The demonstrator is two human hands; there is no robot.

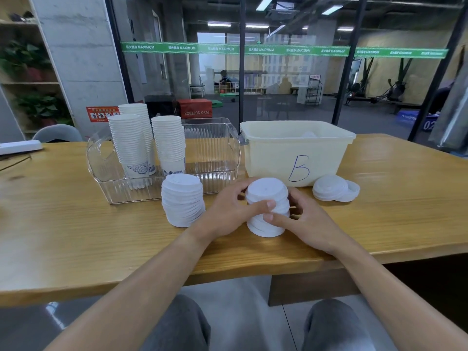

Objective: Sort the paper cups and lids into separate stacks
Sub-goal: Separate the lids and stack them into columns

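Table (76, 224): a long wooden top running left to right, carrying everything below.
Cream bin (293, 153): far right of centre, opaque plastic with a blue "B" handwritten on its near wall; a pale round shape shows inside near the far rim, possibly another lid, but the view is too dim to be sure.
Clear tray (215, 153): ribbed transparent plastic, just left of the cream bin; its right half holds nothing visible.
Cup stacks (131, 145): three tall nested columns of white paper cups stand upright in the left half of the clear tray; the bottom cups show a blue pattern.
Left lid stack (182, 201): a tall pile of white lids on the table, right at the near wall of the clear tray, leaning slightly.
Centre lid stack (267, 193): a similar pile of white lids, near the front of the cream bin, held between both hands.
Loose lids (334, 190): a low, spread pile on the right, just beside the cream bin's near corner.
Left hand (228, 214): fingers curl round the far left side of the centre lid stack, thumb pressed across its near face.
Right hand (304, 219): fingers wrap the stack's right side, thumb tip touching its lower near face, just under the left thumb.
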